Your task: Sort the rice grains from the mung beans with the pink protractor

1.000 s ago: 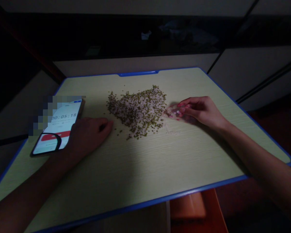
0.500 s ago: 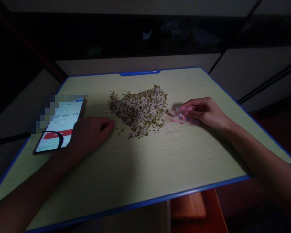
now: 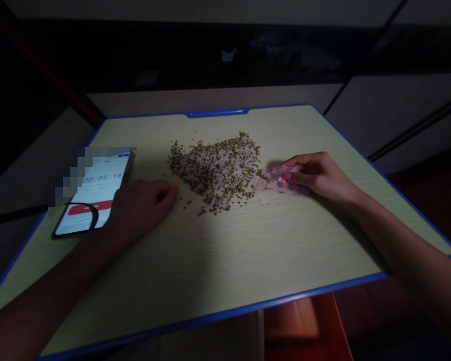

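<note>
A low pile of green beans mixed with pale rice-like grains (image 3: pixel 218 173) is spread over the middle of the table. My right hand (image 3: pixel 313 173), to the right of the pile, pinches a clear plastic bag with pink-red print (image 3: pixel 281 181) between thumb and fingers. The bag's left end touches the pile's right edge, and a few pale specks show at its near side. My left hand (image 3: pixel 145 203) rests on the table left of the pile in a loose fist, with nothing visible in it. Its wrist is beside a phone (image 3: pixel 93 195) that shows a running timer.
The pale wood-look table (image 3: pixel 225 260) has a blue rim and a blue handle strip (image 3: pixel 218 114) at its far edge. A dark cable (image 3: pixel 18 216) crosses the phone from the left. Cabinet fronts stand behind, and an orange box (image 3: pixel 304 326) sits below the near edge.
My right hand has drawn the bag slightly right and lower, and the bag looks flatter, with less dark content near its mouth. The left hand stays put. The timer has advanced from 05:18 to 05:19.
</note>
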### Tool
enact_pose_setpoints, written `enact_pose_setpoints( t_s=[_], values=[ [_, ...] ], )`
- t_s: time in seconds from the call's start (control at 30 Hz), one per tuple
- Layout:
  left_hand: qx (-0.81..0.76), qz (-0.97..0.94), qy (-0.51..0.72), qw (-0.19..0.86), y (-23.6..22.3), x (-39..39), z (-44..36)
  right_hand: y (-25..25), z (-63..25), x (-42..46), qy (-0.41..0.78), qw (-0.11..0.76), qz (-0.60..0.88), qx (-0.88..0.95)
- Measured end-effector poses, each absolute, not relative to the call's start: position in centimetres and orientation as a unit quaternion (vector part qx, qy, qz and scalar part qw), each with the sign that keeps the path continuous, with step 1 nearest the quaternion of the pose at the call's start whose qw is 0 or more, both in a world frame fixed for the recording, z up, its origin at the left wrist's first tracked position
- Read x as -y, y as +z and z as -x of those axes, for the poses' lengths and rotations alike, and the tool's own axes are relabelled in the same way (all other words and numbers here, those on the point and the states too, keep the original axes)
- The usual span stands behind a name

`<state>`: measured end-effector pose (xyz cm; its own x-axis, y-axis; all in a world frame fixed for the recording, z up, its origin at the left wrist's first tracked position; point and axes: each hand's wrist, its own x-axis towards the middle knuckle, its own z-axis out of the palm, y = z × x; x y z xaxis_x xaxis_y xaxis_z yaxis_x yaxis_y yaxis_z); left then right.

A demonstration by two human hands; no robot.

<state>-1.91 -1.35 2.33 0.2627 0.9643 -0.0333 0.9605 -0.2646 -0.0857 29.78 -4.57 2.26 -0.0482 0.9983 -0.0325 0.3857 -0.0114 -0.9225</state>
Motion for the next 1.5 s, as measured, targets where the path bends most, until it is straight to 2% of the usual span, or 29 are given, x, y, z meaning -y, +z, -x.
enact_pose_setpoints(
  t_s=[0.87,1.5],
  values=[
    [0.605,0.796,0.025,0.018,2.29,1.38,1.96,2.29,-29.75,4.91,0.418,0.335,0.567,0.625],
    [0.604,0.797,0.028,0.012,2.42,1.46,1.76,2.02,-28.85,5.42,0.444,0.338,0.549,0.622]
  ],
)
